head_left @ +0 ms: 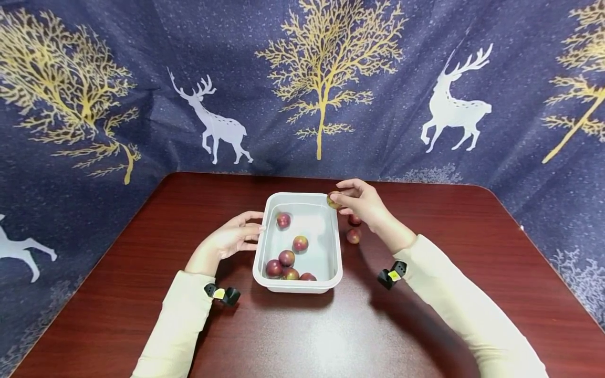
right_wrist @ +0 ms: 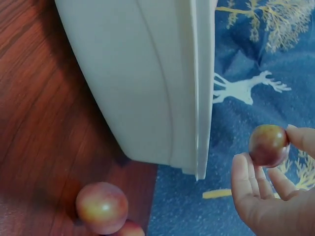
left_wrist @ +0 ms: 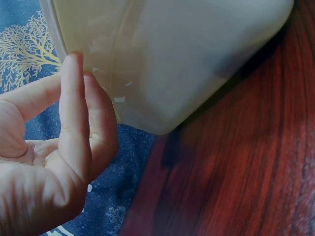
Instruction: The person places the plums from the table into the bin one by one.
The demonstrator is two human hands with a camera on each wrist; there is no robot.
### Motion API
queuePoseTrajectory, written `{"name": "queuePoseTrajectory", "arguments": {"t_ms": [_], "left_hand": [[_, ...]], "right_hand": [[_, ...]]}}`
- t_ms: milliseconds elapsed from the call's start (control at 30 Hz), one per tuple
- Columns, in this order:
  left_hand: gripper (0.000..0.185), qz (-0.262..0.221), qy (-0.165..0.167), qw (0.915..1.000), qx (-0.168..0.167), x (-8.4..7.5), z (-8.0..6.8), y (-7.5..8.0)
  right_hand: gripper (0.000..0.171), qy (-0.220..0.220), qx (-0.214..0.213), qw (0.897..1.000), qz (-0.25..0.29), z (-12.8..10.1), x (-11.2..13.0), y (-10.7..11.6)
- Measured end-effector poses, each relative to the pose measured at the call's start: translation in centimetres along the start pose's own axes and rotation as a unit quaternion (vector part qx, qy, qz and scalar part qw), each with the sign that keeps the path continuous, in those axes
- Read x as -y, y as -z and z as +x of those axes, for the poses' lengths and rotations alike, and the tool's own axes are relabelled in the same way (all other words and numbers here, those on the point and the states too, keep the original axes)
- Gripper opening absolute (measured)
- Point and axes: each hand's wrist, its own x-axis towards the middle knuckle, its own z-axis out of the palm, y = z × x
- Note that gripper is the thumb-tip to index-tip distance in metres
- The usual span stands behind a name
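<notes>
Head view: right hand (head_left: 363,203) pinches one small reddish fruit (head_left: 333,200) between thumb and fingertips, holding it at the far right corner of the white tray (head_left: 334,247), just above the rim. Right wrist view confirms it: held fruit (right_wrist: 268,145) sits clear of the tray wall (right_wrist: 147,88), off its outer side, not yet over the inside.

Left hand (head_left: 233,236) rests against the tray's left rim, fingers straight and pressed together, nothing gripped. Left wrist view shows the fingertips (left_wrist: 74,88) touching the tray wall (left_wrist: 187,59); reads as steadying.

Inside the tray: five fruits, one toward the far end (head_left: 283,220), one mid (head_left: 300,243), three bunched at the near end (head_left: 286,258). Two more loose fruits lie on the dark red surface (head_left: 425,315) just right of the tray, below the right hand (head_left: 353,235); they also show at the bottom of the right wrist view (right_wrist: 102,207).

Judgement: step in hand looks like carrying a picked fruit over to the tray. Next move calls for a short shift leftward so the fruit clears the rim and hangs over the tray floor, then parting thumb and fingers low enough that it does not bounce out. Left hand should hold the tray steady. Two fruits left on the surface afterward.
</notes>
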Motion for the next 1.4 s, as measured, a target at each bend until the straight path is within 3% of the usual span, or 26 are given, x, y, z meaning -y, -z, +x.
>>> {"name": "queuePoseTrajectory", "arguments": {"t_ms": [233,467,767,1167,1400], "left_hand": [[0.053,-0.001,-0.002,1.0,0.0,-0.1,-0.1,-0.1],[0.053,-0.007,-0.002,1.0,0.004,0.0,0.0,-0.1],[0.053,0.005,0.001,1.0,0.003,0.0,0.1,0.1],[0.052,0.003,0.0,1.0,0.002,0.1,-0.1,-0.1],[0.054,-0.005,0.003,1.0,-0.003,0.0,0.0,-0.1]], "right_hand": [[0.041,0.03,0.03,0.997,-0.067,0.2,0.4,-1.6],[0.043,0.085,0.054,0.987,-0.126,0.4,-0.1,-3.2],[0.044,0.112,0.06,0.973,-0.192,1.0,-0.6,-4.6],[0.044,0.183,0.068,0.947,-0.257,1.9,-2.4,-5.6],[0.039,0.214,0.062,0.913,-0.343,1.9,-2.6,-6.2]]}}
